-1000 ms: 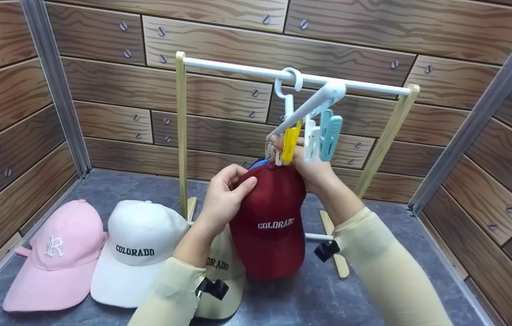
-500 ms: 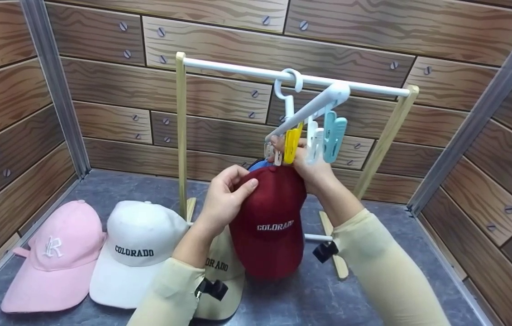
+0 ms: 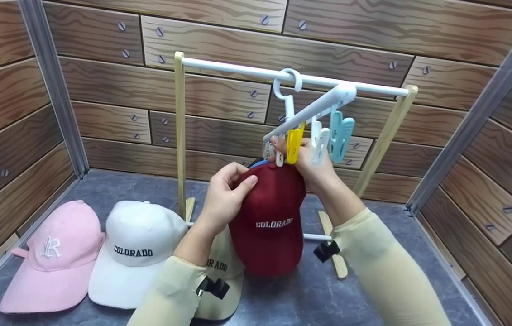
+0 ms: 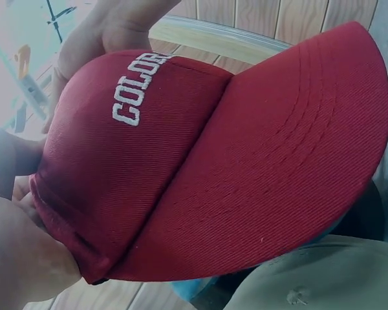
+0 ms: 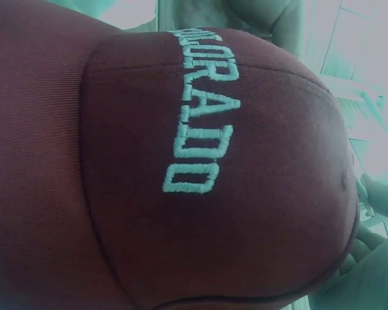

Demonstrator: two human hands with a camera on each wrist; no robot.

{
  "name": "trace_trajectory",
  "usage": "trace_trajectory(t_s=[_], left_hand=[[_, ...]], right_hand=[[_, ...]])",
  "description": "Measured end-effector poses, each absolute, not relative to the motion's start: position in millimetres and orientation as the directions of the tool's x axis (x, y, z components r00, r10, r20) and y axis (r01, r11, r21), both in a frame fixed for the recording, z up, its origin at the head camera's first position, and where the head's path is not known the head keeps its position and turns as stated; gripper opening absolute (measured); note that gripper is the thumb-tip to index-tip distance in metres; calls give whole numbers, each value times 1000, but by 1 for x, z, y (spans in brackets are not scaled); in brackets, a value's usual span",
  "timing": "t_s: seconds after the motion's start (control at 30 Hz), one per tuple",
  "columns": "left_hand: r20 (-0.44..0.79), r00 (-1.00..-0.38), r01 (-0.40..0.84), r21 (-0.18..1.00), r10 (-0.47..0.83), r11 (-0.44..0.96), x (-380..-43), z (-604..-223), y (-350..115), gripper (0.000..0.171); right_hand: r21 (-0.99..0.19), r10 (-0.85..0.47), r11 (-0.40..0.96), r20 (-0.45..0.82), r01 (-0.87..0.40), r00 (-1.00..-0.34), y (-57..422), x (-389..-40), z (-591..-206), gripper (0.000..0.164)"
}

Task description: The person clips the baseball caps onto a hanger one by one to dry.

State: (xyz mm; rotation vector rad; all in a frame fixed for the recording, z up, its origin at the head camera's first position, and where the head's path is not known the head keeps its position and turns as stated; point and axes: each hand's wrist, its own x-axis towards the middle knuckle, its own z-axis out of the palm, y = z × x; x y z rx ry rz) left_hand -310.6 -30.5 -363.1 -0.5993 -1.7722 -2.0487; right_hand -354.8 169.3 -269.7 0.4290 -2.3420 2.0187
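Note:
A dark red baseball cap (image 3: pixel 270 199) lettered COLORADO hangs with its brim down, below one end of a white clip hanger (image 3: pixel 312 111). My left hand (image 3: pixel 223 199) pinches the cap's left edge near the top, thumb in front. Beside the crown button, my right hand (image 3: pixel 317 167) pinches a pale clothespin (image 3: pixel 279 157) at the hanger's far end; its fingers are partly hidden behind the cap and clips. A bit of blue cap (image 3: pixel 259 163) shows behind the red one. In the left wrist view the red cap (image 4: pixel 181 148) covers most of the picture.
The hanger hooks over the rail (image 3: pixel 237 69) of a wooden rack. Yellow (image 3: pixel 294 145), white (image 3: pixel 319 145) and turquoise (image 3: pixel 341 138) clothespins dangle from it. Pink (image 3: pixel 52 258), white (image 3: pixel 133 253) and beige (image 3: pixel 222 290) caps lie at the left on the grey table.
The hanger's near end has swung slightly to the right, carrying its yellow, white and turquoise clothespins along. Both hands keep nearly the same place at the red cap.

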Motion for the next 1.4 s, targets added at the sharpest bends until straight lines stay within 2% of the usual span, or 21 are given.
trace_trajectory(t_s=[0.37,0.53,1.03,1.4], left_hand=[[572,-819,573,810,-51,-123,-316,-362,-22,10],[567,-821,572,813,-74,-114,-317,-358,-19,10],[548,-833,553,829,-77,-82,-319,-361,-12,9],[492,-870,492,870,-38,-9,-320,-372,-10,21]], right_hand=[[-963,-155,140,209,-231,-966,172,-354,-268,35],[-961,-141,170,196,-219,-970,173,-356,-267,39],[-962,-151,143,213,-234,-965,179,-355,-275,40],[-919,-63,255,295,-302,-953,186,-349,-294,41]])
